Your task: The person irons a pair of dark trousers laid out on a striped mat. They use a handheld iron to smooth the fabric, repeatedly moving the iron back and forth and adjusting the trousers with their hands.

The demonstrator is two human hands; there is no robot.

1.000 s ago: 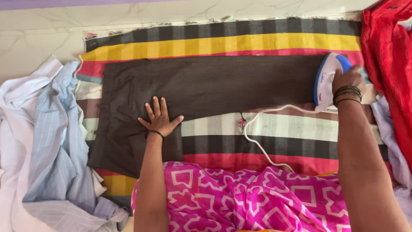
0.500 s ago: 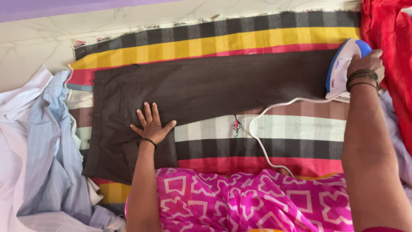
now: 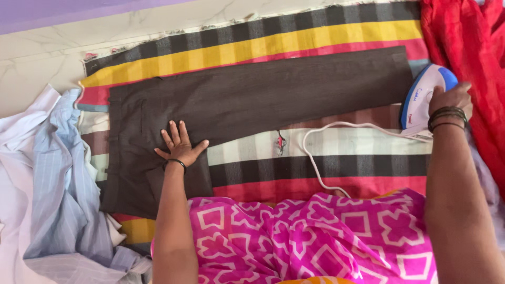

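At the right end of the striped cloth (image 3: 252, 52), the right hand (image 3: 450, 100) is closed around the handle of the white and blue iron (image 3: 421, 100). The iron now sits just past the hem end of the dark brown trousers (image 3: 252, 100), at the edge of the red fabric (image 3: 463, 52); a second ago it stood a little nearer the middle of the leg, so the stroke has run out to the end of the garment. Its white cord (image 3: 326, 152) trails in a loop leftward over the stripes. The left hand (image 3: 180, 144) lies flat with fingers spread on the trousers near the waist end, holding nothing, and it has kept the same spot on the cloth. By my reading, that pressing hand holds the leg taut while the iron finishes one pass. On the left, a pile of pale blue shirts (image 3: 52, 184) lies crumpled beside the striped cloth.
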